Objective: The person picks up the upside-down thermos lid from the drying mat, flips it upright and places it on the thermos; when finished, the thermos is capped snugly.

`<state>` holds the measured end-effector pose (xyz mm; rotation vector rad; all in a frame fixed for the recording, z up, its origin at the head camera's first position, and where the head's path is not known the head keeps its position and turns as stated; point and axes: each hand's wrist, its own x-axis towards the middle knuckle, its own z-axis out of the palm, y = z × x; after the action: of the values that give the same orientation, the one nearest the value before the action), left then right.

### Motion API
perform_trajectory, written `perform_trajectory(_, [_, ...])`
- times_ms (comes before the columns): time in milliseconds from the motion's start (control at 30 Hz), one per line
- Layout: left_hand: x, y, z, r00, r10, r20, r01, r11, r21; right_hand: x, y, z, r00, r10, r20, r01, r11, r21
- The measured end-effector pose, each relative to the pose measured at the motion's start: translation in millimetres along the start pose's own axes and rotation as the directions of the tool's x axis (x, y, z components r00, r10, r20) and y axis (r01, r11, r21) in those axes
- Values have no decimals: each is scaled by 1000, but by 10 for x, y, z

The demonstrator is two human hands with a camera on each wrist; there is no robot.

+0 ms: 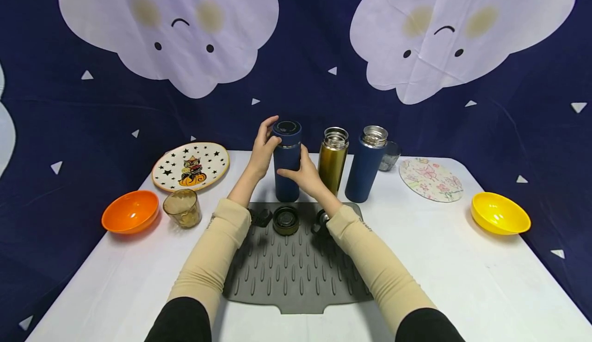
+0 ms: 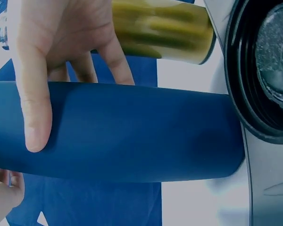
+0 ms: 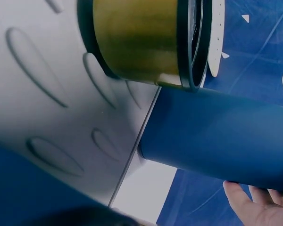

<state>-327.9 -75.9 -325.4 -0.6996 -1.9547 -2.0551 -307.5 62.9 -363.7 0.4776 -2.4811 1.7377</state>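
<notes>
A blue vacuum flask [image 1: 287, 177] stands upright just behind the grey mat. My left hand [image 1: 262, 149] grips its blue lid [image 1: 288, 132], with the thumb at the front. A thin silver ring shows between lid and body. My right hand [image 1: 302, 171] holds the flask's body, its thumb across the front and fingers behind; in the left wrist view the right hand [image 2: 68, 42] shows this closely. To the right stand an uncapped gold flask [image 1: 332, 165] and an uncapped blue flask [image 1: 365, 172]. A gold-sided lid [image 1: 286, 221] lies with its dark inside upward on the mat.
The grey ridged mat [image 1: 291, 270] lies in front. At left are an orange bowl [image 1: 130, 212], an amber glass [image 1: 183, 208] and a star-patterned plate [image 1: 213, 159]. A clear cup [image 1: 390, 156], a floral disc [image 1: 430, 180] and a yellow bowl [image 1: 499, 213] stand right.
</notes>
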Motion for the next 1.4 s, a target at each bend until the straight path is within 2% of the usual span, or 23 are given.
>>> perform_trajectory(167, [17, 11, 29, 998, -3, -67, 9, 995, 94, -3, -2, -7, 1000, 0, 3, 0, 1000, -30])
perform_trajectory(233, [13, 21, 33, 997, 1, -75, 7, 995, 102, -3, -1, -7, 1000, -1, 4, 1, 999, -40])
perform_trajectory(467, [-92, 200, 50, 1000, 24, -6, -24, 1000, -8, 4, 3, -1, 1000, -18, 7, 18, 1000, 1])
perform_trajectory(533, [-118, 264, 69, 1000, 9, -11, -9, 1000, 30, 2, 4, -2, 1000, -18, 8, 18, 1000, -6])
perform_trajectory(700, [-117, 296, 95, 998, -15, -58, 24, 990, 141, -7, -2, -9, 1000, -2, 10, 3, 999, -46])
perform_trajectory(800, [-119, 288, 91, 999, -2, -53, 8, 992, 128, -7, -5, -10, 1000, -5, 15, 5, 1000, -30])
perform_trajectory(1000, [-131, 293, 81, 1000, 13, 0, -13, 999, 38, 1, 0, -16, 1000, -20, 14, 20, 1000, 15])
perform_trajectory(1067, [-130, 309, 92, 1000, -2, -4, 2, 998, 67, 2, 3, -21, 1000, -20, 17, 20, 1000, 3])
perform_trajectory(1233, [-127, 338, 130, 999, -3, -45, 13, 974, 225, -3, 10, -31, 1000, 1, 18, 0, 999, -54])
perform_trajectory(1300, [-128, 328, 128, 999, 8, -44, 2, 973, 230, -5, 12, -30, 1000, 4, 21, -3, 999, -50])
perform_trajectory(1400, [-123, 279, 102, 1000, 20, -19, -17, 987, 159, -2, 20, -26, 1000, -11, 23, 11, 1000, -16])
